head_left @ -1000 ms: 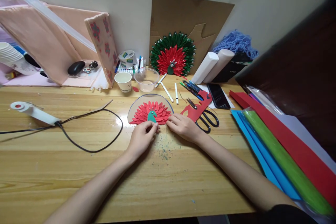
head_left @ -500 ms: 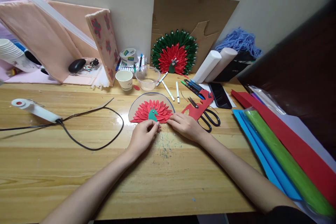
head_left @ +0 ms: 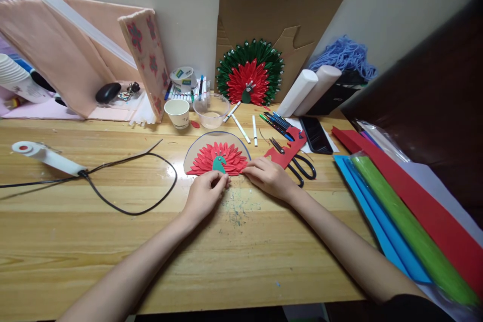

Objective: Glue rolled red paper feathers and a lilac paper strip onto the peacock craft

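Note:
A half-round cardboard peacock craft (head_left: pixel 199 143) lies on the table in front of me, edged with a dark blue line. Red petals (head_left: pixel 204 159) fan across it, around a green bird body (head_left: pixel 218 163). My left hand (head_left: pixel 206 192) is closed at the straight lower edge, thumb and fingers pinched just below the bird. At the lower right corner, my right hand (head_left: pixel 270 177) has its bent fingers gripping the edge by the outermost petals, hiding that corner. Beside the right hand lie black-handled scissors (head_left: pixel 304 166) and a cut red sheet (head_left: pixel 290 154).
A white glue gun (head_left: pixel 53 158) with a looping black cord lies left. Behind the craft stand a paper cup (head_left: pixel 177 113), a clear bowl (head_left: pixel 212 113) and a finished green-and-red peacock (head_left: pixel 249 74). A phone (head_left: pixel 317 136) and coloured sheets (head_left: pixel 407 196) are at right.
The whole view has shifted slightly upward and left. Both hands stay at the craft's lower edge, with the right hand's fingers a little changed in position.

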Demonstrator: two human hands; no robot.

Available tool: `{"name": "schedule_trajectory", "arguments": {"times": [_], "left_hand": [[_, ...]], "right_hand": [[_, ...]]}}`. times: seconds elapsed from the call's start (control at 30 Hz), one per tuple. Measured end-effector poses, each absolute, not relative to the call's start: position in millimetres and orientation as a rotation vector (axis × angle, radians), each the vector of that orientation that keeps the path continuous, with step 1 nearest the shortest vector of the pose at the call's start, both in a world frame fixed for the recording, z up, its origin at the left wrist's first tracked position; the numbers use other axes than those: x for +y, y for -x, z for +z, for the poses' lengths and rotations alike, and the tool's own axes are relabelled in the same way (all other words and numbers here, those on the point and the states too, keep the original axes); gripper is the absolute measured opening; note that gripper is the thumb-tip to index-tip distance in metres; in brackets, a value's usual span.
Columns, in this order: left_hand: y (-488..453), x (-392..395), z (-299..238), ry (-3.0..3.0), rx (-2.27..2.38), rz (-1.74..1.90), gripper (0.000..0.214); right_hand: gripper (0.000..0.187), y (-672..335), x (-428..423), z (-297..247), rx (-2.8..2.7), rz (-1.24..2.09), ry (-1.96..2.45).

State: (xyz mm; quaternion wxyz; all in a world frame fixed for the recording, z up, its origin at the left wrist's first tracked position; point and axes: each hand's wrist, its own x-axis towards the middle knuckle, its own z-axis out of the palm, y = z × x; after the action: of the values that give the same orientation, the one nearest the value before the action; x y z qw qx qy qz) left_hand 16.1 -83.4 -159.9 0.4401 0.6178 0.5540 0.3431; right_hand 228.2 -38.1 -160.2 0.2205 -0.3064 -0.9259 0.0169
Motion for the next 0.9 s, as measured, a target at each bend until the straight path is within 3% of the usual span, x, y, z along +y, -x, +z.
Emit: {"name": "schedule_trajectory", "arguments": {"times": [0.43, 0.7, 0.9], "left_hand": [[-16.7, -83.8, -158.7, -1.520, 1.376, 0.850, 0.034], [-17.1, -83.7, -160.4, -1.514, 1.370, 0.861, 0.034], [-16.9, -83.9, -159.7, -1.525, 1.366, 0.868, 0.034]], "right_hand": [[0.018, -229.7, -39.5, -156.6, -2.599, 0.047, 0.866], [0.010, -231.2, -41.5, -156.0, -2.393, 0.284, 0.974], [0.011, -229.2, -39.9, -162.9, -2.380, 0.277, 0.943]]}}
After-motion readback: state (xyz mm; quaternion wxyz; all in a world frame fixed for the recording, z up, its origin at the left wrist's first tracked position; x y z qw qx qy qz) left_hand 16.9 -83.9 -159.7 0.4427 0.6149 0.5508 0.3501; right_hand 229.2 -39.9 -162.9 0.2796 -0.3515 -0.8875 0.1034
